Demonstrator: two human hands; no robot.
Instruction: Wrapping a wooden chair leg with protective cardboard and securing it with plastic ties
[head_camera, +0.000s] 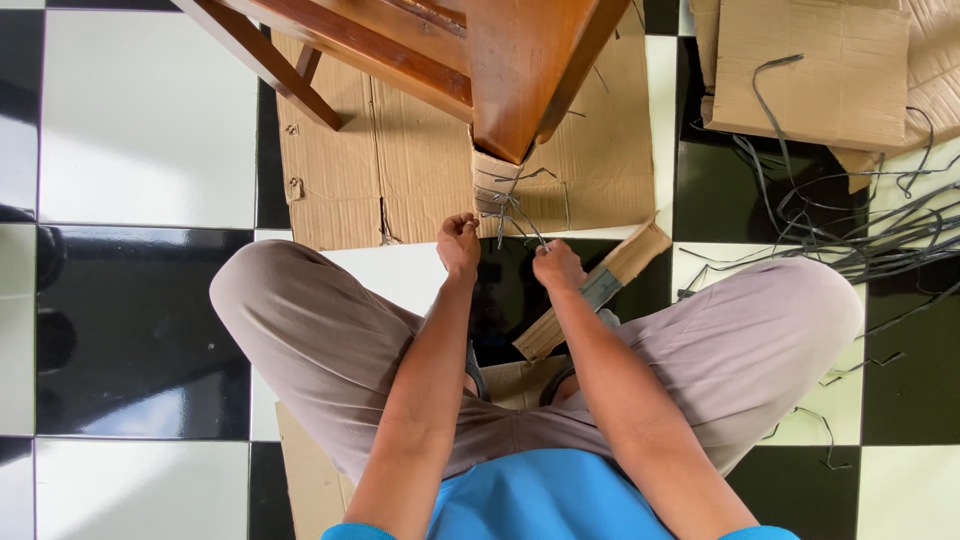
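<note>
Head view, looking down on a seated, cross-legged person. The left hand (459, 243) and right hand (556, 266) are both fisted, fingers closed tight on the ends of a thin grey strap (510, 205) that crosses over the cardboard wrap (497, 185) around the foot of a wooden furniture leg (520, 75), at centre just beyond the hands. The strap looks light, flat, flexible and probably slick; it is best gripped near the knot, wound round the fingers. The cardboard seems stiff but crushable. A flattened cardboard sheet (400, 170) lies beneath; loose straps (850, 230) tangle at far right on the checkered floor (140, 120). The knot itself is too small to make out, the fingertips are hidden, and the furniture is cut off at the top.
</note>
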